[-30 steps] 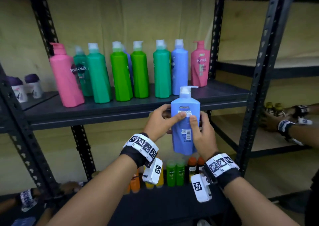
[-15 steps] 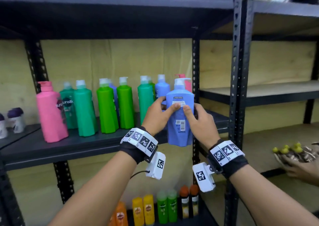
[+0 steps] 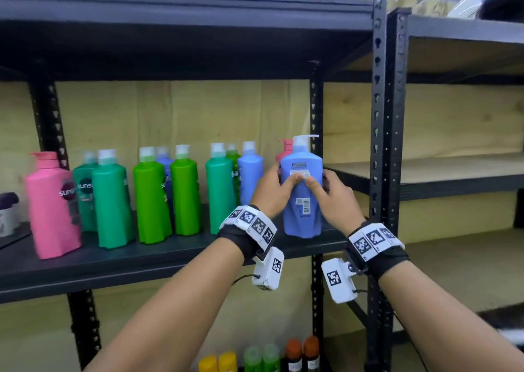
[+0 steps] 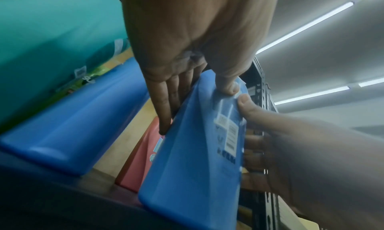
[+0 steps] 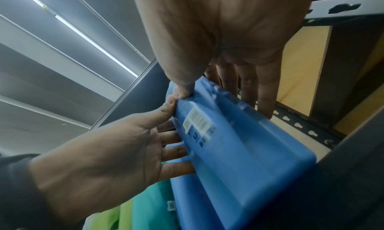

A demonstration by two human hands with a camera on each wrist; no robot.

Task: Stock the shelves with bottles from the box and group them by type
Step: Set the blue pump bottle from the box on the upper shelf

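Observation:
I hold a blue pump bottle [image 3: 302, 198] upright between both hands, its base at the dark middle shelf [image 3: 141, 261] near the right end. My left hand [image 3: 272, 191] grips its left side and my right hand [image 3: 330, 198] its right side, both thumbs pressed on the back label. In the left wrist view the blue bottle [image 4: 197, 159] sits between my left hand [image 4: 187, 79] and the right hand [image 4: 301, 143]. The right wrist view shows the bottle [image 5: 232, 143] the same way. A second blue bottle [image 3: 250, 173] and a pink one [image 3: 285, 151] stand just behind.
Pink [image 3: 49, 204], teal [image 3: 112, 198] and green [image 3: 153, 198] pump bottles line the shelf to the left. A black upright post [image 3: 316, 116] rises right beside the held bottle. Small yellow, green and orange bottles [image 3: 261, 356] stand on the shelf below. The neighbouring rack's wooden shelf [image 3: 439, 170] lies to the right.
Both hands have carried the blue bottle up from below shelf level and forward onto the right end of the middle shelf. The head view has risen with it.

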